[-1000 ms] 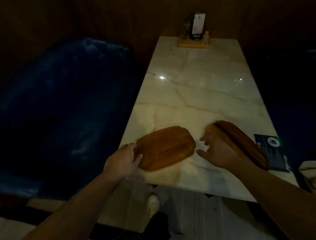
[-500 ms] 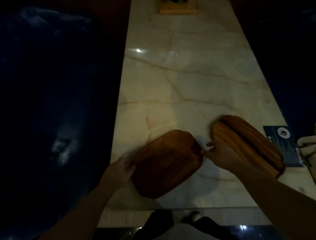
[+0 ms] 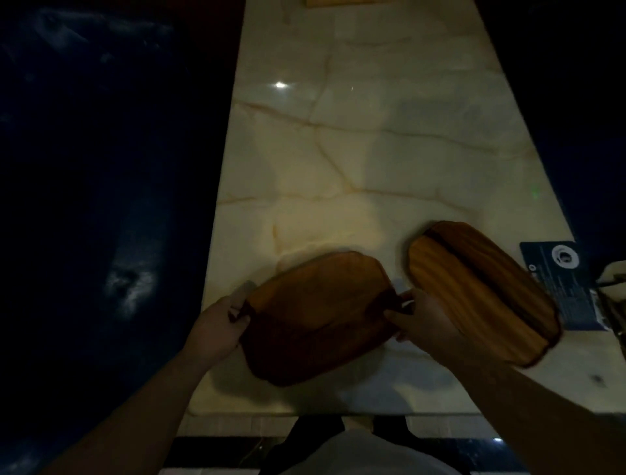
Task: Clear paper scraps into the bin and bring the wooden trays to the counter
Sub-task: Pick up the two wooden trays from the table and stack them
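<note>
Marble table [image 3: 372, 162] lying bare beyond its near edge; left hand [image 3: 216, 330] and right hand [image 3: 423, 322] gripping opposite ends of darker wooden tray [image 3: 315, 318], stacked trays [image 3: 481, 288] lying beside.

Dim, blurry view; glare spot on table [image 3: 372, 142].

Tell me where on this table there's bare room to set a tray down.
Most free: the marble table beyond both trays, up toward the wooden stand at the far end. Crowded: the near end, where the left hand and right hand grip the dark tray, beside the tray stack and dark card.
</note>
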A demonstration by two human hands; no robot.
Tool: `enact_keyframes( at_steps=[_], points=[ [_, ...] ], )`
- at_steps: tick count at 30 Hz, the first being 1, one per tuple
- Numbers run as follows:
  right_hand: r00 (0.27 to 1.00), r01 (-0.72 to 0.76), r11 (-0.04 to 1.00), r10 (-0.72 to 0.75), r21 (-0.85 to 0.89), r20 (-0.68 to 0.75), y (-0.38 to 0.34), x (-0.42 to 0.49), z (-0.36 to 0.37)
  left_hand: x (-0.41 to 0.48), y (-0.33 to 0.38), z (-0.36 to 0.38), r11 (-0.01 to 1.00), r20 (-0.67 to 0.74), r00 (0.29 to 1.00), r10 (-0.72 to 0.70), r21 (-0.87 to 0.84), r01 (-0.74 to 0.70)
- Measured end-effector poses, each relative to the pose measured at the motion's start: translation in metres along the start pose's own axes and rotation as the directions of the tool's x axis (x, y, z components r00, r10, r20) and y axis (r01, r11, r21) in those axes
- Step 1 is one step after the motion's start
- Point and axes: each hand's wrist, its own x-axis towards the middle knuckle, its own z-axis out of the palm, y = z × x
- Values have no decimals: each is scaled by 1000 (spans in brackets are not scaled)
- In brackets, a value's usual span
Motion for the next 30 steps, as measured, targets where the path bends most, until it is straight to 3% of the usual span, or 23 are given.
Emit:
enact_keyframes(
  at_steps=[7, 11, 15, 19, 23, 30],
  points=[
    [997, 75, 971, -69, 228, -34, 39, -23, -69, 7, 90, 31, 990, -64, 988, 143, -5, -144],
    [994, 55, 941, -21, 334, -106, 55, -31, -106, 23, 149, 59, 971, -82, 967, 241, 24, -240],
    [981, 66, 938, 1, 339, -194, 82, -40, -148, 42, 209, 96, 943, -16, 943, 332, 33, -331],
    [987, 73, 895, 0, 440, -162, 107, -49, -173, 63, 260, 130, 921, 54, 923, 380, 72, -384],
    [981, -29, 914, 105, 404, -166, 127, -52, -183, 80, 294, 159, 888, 114, 901, 420, 154, -433],
    [981, -133, 960, 163, 247, -106, 145, -50, -186, 99, 315, 195, 871, 154, 909, 386, 262, -415]
  ],
)
